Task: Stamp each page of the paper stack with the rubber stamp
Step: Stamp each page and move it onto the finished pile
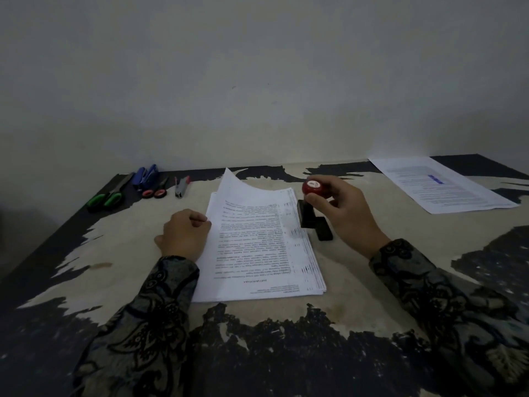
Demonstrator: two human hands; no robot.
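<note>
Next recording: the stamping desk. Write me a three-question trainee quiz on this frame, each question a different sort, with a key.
1. True or false: the rubber stamp is pressed onto the top page of the paper stack.
2. Multiple choice: what does the left hand hold? A) green-handled scissors B) the left edge of a sheet of the stack C) the blue stapler
3. Fill in: a separate printed sheet lies at the table's far ____ corner.

Key
1. False: the right hand grips the stamp's red knob, and its black base sits beside the stack's right edge, over a black pad.
2. B
3. right
</note>
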